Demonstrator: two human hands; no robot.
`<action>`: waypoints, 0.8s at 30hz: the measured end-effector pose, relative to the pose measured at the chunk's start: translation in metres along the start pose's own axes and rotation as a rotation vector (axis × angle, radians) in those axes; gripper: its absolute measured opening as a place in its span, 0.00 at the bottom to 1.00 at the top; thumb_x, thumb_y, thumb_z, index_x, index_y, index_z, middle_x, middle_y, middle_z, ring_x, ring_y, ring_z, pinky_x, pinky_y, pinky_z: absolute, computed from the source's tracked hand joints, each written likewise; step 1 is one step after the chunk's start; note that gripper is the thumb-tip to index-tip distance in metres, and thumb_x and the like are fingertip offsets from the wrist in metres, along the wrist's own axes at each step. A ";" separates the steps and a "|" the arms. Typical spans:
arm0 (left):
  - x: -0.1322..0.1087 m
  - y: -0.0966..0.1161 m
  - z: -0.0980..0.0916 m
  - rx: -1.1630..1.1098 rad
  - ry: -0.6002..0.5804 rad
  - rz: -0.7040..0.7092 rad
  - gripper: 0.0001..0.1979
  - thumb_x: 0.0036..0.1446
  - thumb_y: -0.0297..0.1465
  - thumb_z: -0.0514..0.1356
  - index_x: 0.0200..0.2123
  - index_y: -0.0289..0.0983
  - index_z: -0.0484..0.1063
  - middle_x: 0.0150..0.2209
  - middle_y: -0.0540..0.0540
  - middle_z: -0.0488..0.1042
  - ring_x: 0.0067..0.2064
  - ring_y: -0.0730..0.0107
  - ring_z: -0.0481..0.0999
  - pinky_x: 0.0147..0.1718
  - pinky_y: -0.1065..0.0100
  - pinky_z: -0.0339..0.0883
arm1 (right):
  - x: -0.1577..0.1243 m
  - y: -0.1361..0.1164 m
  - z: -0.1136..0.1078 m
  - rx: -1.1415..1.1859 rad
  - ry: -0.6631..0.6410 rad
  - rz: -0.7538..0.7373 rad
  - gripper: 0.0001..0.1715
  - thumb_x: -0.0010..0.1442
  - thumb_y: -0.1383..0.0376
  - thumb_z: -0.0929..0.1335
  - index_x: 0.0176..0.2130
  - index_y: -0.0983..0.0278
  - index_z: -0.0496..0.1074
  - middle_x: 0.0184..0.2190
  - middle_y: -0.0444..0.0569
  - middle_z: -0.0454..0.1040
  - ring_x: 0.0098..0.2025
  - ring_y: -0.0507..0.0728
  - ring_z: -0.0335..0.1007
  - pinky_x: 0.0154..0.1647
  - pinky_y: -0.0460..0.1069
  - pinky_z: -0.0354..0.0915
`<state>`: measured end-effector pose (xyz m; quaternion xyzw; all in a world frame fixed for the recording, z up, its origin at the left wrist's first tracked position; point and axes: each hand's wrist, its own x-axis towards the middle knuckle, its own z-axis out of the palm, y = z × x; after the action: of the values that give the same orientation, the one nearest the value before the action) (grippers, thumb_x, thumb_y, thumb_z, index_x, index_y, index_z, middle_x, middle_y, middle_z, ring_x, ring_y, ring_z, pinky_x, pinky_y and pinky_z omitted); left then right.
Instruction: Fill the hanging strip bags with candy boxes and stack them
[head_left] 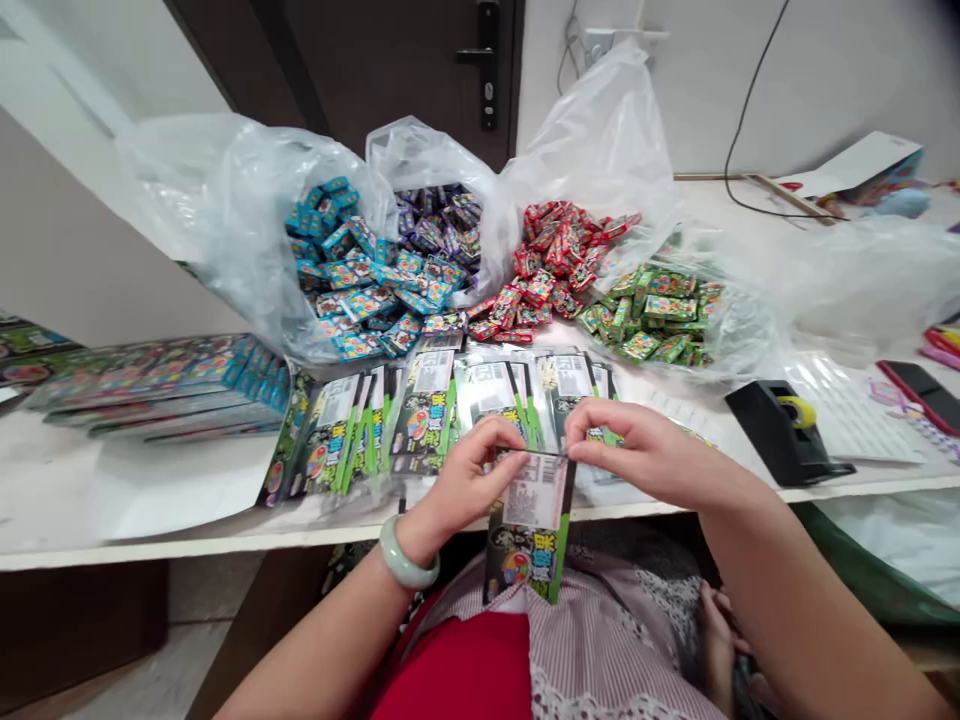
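Both my hands pinch the top edge of a black-and-green printed pouch [531, 528] that hangs over my lap at the table's front edge. My left hand [471, 478], with a pale green bangle on the wrist, grips its upper left corner. My right hand [628, 448] grips the upper right corner. Just beyond my hands, a row of several like pouches [420, 410] lies overlapped on the white table [172, 490].
Clear plastic bags hold small candy boxes: blue [352, 270], purple [442, 225], red [551, 265] and green [660, 315]. A stack of flat packs [165, 385] lies at the left. A black tape dispenser [784, 430] stands at the right, a phone [922, 392] beyond it.
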<state>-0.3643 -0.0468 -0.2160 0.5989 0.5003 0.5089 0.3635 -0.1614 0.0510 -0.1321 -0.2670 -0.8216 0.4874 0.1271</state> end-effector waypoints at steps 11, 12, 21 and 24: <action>0.000 -0.001 -0.001 -0.043 -0.004 0.028 0.05 0.63 0.30 0.54 0.34 0.37 0.67 0.35 0.47 0.68 0.39 0.68 0.68 0.40 0.65 0.63 | 0.040 0.009 0.019 -0.069 -0.142 0.127 0.09 0.57 0.64 0.66 0.25 0.61 0.68 0.22 0.42 0.68 0.25 0.51 0.61 0.25 0.46 0.57; 0.000 -0.001 -0.001 -0.048 -0.004 0.031 0.06 0.63 0.31 0.54 0.34 0.37 0.67 0.35 0.46 0.68 0.39 0.69 0.68 0.40 0.66 0.63 | 0.041 0.007 0.019 -0.065 -0.152 0.144 0.10 0.57 0.63 0.66 0.25 0.61 0.68 0.21 0.42 0.67 0.24 0.51 0.59 0.24 0.45 0.56; 0.001 -0.011 0.010 -0.068 0.132 0.120 0.08 0.57 0.32 0.63 0.32 0.37 0.66 0.32 0.49 0.68 0.36 0.71 0.68 0.37 0.68 0.63 | 0.045 0.013 0.025 -0.112 -0.088 0.245 0.07 0.57 0.64 0.67 0.27 0.63 0.68 0.22 0.42 0.65 0.26 0.51 0.58 0.25 0.45 0.54; 0.001 -0.009 0.007 -0.022 0.131 0.162 0.07 0.58 0.30 0.62 0.33 0.38 0.65 0.33 0.49 0.67 0.37 0.72 0.69 0.37 0.69 0.65 | 0.051 0.022 0.027 0.098 -0.168 0.310 0.06 0.55 0.66 0.68 0.28 0.64 0.67 0.24 0.41 0.65 0.27 0.50 0.59 0.27 0.44 0.56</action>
<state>-0.3591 -0.0437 -0.2258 0.5989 0.4674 0.5799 0.2942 -0.2094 0.0685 -0.1671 -0.3424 -0.7535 0.5612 -0.0059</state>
